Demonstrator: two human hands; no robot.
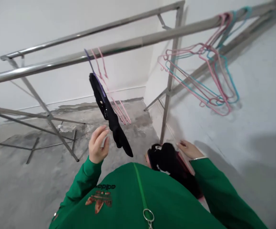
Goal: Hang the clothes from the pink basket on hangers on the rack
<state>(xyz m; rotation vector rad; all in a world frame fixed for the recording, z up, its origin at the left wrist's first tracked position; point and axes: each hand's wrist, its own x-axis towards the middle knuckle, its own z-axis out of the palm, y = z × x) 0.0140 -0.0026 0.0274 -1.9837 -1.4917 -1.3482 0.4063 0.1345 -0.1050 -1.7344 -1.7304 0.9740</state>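
Black clothes [167,159] in pink container [188,164]. Left hand [97,145] empty, loosely curled; right hand [189,150] beside container, grip unclear.

Garment [115,125] on rail [123,46], left of hanger cluster [214,76] on same rail; clothes heap [172,160] below cluster.

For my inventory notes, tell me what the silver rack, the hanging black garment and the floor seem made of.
Silver rack: probably polished metal, given its bright streaked reflections.
Black garment: apparently matte fabric, hanging limply and mostly dull; fibre unclear.
Floor: likely concrete, being mottled, dull grey.
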